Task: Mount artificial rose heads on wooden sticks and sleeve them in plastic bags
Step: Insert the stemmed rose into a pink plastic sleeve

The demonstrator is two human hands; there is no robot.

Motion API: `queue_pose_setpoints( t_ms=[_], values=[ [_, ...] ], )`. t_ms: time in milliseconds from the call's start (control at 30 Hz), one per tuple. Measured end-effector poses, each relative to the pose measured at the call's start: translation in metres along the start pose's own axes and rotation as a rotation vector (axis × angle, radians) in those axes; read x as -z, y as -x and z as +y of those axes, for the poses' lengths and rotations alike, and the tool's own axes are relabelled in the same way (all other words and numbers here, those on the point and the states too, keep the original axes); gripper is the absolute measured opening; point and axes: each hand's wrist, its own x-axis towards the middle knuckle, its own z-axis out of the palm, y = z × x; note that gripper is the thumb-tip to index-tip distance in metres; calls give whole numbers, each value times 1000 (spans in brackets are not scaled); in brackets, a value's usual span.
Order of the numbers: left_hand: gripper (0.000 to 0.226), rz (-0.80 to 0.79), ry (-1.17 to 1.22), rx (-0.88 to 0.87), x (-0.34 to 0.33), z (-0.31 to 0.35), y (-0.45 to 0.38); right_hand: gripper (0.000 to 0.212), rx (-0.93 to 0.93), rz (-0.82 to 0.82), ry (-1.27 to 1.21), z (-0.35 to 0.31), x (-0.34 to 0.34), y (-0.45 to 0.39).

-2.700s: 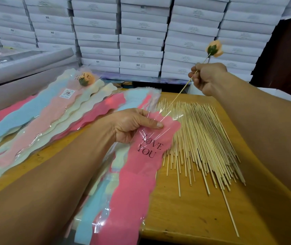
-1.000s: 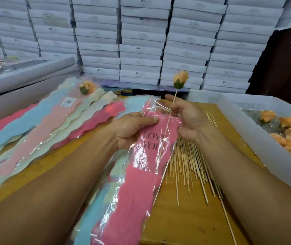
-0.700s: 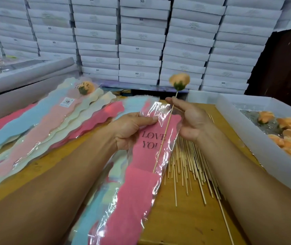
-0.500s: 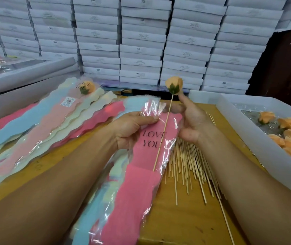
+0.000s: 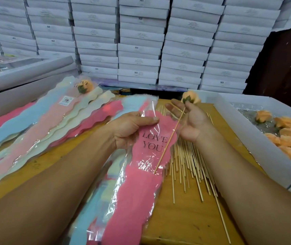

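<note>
Now, step: you are feeding the stick into the sleeve, judged partway in.
Left hand (image 5: 129, 129): its grip pinches the mouth of the pink "LOVE YOU" clear plastic sleeve (image 5: 146, 156), thumb flat on top, fingers curled beneath, which likely keeps the opening parted and the film steady.
Right hand (image 5: 188, 119): palm up, fingers mostly straight; the thin wooden stick (image 5: 167, 142) lies across them with a fingertip at the flower's base. You seem to be pushing, not clamping; how tight the grip is I cannot tell.
Task's thing: the peach artificial rose head (image 5: 190, 98) sits on the stick's far end, outside the sleeve's mouth; the stick's lower tip reaches past the printed words.
Stock: loose wooden sticks (image 5: 189, 161) fan out on the wooden surface (image 5: 182, 220) just right of the sleeve; more peach rose heads (image 5: 290, 137) fill the white tray (image 5: 258, 138) at your right, both within easy reach.
Finished pile: pastel sleeves (image 5: 40, 126) overlap at your left, 1 showing a bagged rose (image 5: 86, 86).
Risk: the tip may snag the film.
</note>
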Motion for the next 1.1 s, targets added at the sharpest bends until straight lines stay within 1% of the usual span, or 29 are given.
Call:
queue_pose_setpoints(
  t_ms=[67,167,233,300,333,433,500,533,600,667,700,733,800,900,1000,1033,1100],
  values=[
    [17,7,26,14,-1,1,0,40,14,-53,42,1,2,-1],
    [22,23,59,21,-2,2,2,32,-1,-184,145,3,-4,10],
    [30,21,87,17,-3,3,3,33,-17,-263,173,4,-11,17],
    [39,12,114,20,-5,3,4,35,-37,-302,165,6,-14,20],
    [40,7,131,24,-5,3,4,35,-45,-307,157,7,-15,20],
    [20,2,189,33,-5,3,2,35,-44,-321,136,9,-16,21],
    [15,8,197,36,-5,2,1,32,-42,-345,123,10,-18,21],
    [14,6,196,36,-6,2,1,30,-42,-361,125,10,-18,21],
    [15,-9,169,31,-7,1,1,34,-45,-385,153,11,-18,22],
    [21,-20,116,6,-6,1,2,38,-64,-414,187,13,-18,23],
    [25,-25,96,-3,-5,1,1,35,-73,-429,188,14,-18,22],
    [25,-33,87,-9,-4,0,1,31,-82,-434,183,14,-19,23],
    [16,-50,91,-15,-3,-1,0,24,-84,-406,168,15,-19,23],
    [12,-58,60,-21,-2,-2,-2,33,-87,-313,85,14,-15,18],
    [13,-73,36,7,-3,-3,-1,43,-59,-270,-9,10,-10,15],
    [13,-83,29,15,-3,-3,-1,44,-37,-256,-16,9,-9,14],
    [12,-94,25,21,-4,-2,1,37,2,-235,9,8,-5,12]
  ],
)
